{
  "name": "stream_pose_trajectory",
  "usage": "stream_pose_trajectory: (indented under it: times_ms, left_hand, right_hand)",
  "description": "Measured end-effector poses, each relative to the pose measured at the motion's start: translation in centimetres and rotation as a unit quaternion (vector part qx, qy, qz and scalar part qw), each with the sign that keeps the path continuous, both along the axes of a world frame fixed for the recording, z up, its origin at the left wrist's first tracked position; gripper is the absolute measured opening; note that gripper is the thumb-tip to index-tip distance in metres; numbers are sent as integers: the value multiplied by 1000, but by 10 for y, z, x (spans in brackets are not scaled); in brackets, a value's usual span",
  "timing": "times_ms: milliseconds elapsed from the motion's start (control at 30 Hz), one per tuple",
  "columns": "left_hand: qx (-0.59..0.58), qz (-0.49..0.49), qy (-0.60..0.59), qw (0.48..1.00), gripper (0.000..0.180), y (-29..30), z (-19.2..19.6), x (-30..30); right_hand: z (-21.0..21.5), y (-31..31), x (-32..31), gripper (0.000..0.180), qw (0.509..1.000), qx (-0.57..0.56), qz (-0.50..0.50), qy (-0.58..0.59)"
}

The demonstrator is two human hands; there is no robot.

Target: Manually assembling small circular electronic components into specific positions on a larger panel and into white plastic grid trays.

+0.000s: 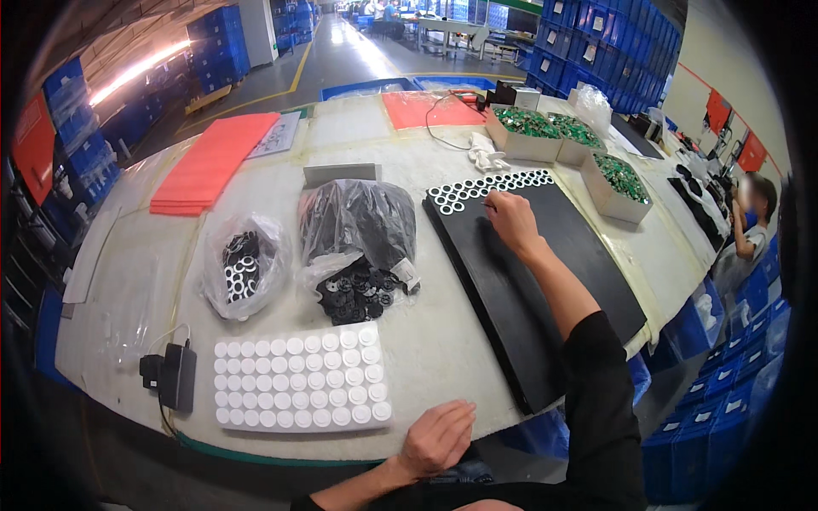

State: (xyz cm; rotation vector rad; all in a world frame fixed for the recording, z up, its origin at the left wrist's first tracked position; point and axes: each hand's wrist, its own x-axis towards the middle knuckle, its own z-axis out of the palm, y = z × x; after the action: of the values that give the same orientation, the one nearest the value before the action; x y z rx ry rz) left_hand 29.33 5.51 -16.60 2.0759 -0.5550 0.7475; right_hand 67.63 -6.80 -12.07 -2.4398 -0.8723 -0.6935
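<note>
Black-and-white rings [488, 186] line the far edge of a thick black slab [511, 298], the nearest row only partly filled, as the right hand [509, 219] works at its end. Its fingertips are drawn together; whether they grip a ring cannot be told. The slab's smooth, dark surface lies open on the near side of the rows, crossed by the right forearm. The left hand [439, 436] is at the near edge of the pale table [460, 370], fingers together and bent, its palm hidden.

Left of the slab, a crinkled translucent bag [354, 213] spills ribbed black discs [349, 294]; a clear bag [274, 277] holds more rings. Round white caps [314, 362] stand in even rows nearer the person, beside a black adapter [177, 375].

Cartons [626, 207] of green circuit boards [618, 175] crowd the slab's far right corner, near a rumpled white cloth [484, 155]. Coral sheets [217, 162] lie far left.
</note>
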Motion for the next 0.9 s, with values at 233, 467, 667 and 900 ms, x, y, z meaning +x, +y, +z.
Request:
stream_pose_trajectory:
  times_ms: [233, 467, 667, 900]
  left_hand:
    - [11, -12, 24, 1000, 25, 6, 3, -1]
    - [-4, -19, 30, 999, 27, 6, -2, 1]
    - [0, -22, 28, 999, 26, 6, -7, 0]
    - [-10, 5, 1, 1000, 20, 4, -3, -3]
  right_hand:
    - [-14, 10, 5, 11, 993, -115, 8, 34]
    - [-22, 10, 8, 18, 998, -32, 55, 22]
    - [-21, 10, 7, 18, 997, -36, 68, 12]
    - [-14, 9, -8, 17, 997, 43, 62, -8]
